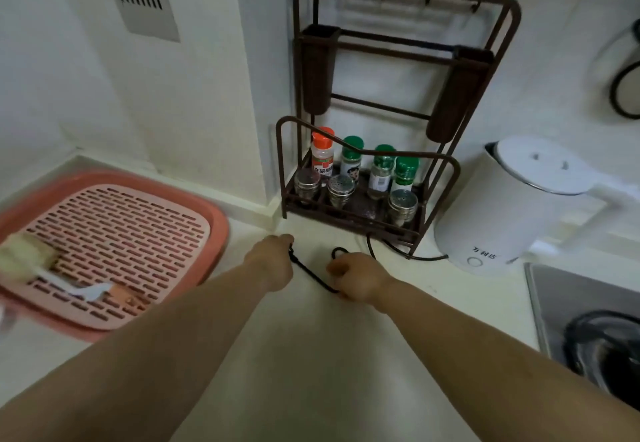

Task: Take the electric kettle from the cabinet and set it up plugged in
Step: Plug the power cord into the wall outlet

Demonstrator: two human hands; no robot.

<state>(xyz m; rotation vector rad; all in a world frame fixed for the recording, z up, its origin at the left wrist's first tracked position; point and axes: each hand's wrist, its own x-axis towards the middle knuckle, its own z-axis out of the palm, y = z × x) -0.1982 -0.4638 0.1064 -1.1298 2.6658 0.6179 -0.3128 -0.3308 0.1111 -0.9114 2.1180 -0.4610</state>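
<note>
Here the whole matter is the black cord [311, 273], which runs slantwise across the pale desk [311, 372] between the two hands. Starting at the left, past the pink drain tray [221, 230], the left hand [273, 261] has its fingers curled round the cord's upper left end; whether the plug itself sits inside that fist is hidden. From there the cord slopes down and to the right, its long axis diagonal, to the right hand [356, 278], which also grips it with curled fingers, a small loop of cord showing just above the knuckles. Beyond the right hand the cord carries on under the foot of the brown spice rack [367, 178] and reaches the white kettle [512, 206], which stands upright on the desk at the right, well apart from both hands and close to the steel sink [568, 306]. The kettle is out and set down, so the plugging in looks like the step left. The left hand holds the free end and seems the likelier one to carry it to a socket, though no socket is in view.
</note>
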